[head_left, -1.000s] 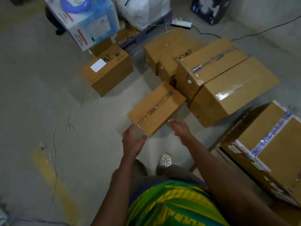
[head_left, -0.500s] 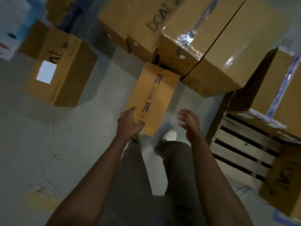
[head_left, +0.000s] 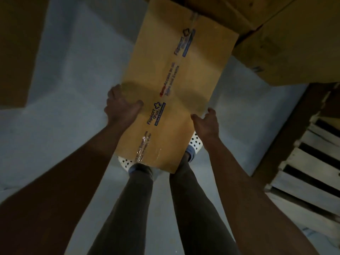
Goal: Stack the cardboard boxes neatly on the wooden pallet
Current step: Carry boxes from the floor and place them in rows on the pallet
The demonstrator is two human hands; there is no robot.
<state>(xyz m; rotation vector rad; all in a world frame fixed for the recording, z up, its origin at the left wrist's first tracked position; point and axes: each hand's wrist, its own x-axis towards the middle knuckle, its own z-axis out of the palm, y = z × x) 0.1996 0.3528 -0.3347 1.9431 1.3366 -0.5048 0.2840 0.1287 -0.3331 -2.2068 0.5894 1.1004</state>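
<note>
Right hand (head_left: 206,124) now joins left hand (head_left: 121,106) in gripping the cardboard box (head_left: 176,85).

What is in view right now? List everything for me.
taped box: one, brown with printed tape along its top, centre, held by both side edges.
other boxes: at least three, brown; one at far left, the rest at upper right, against the taped box's far end.
pallet: one, pale wooden slats, right edge; the part in view is bare.
floor: grey, under everything.
shoes: two, white with dark holes, partly hidden under the taped box's near end.
legs: two, dark trousers, bottom centre.
left hand: grips the taped box's left edge, thumb on top.
right hand: grips its right edge, thumb on top.
</note>
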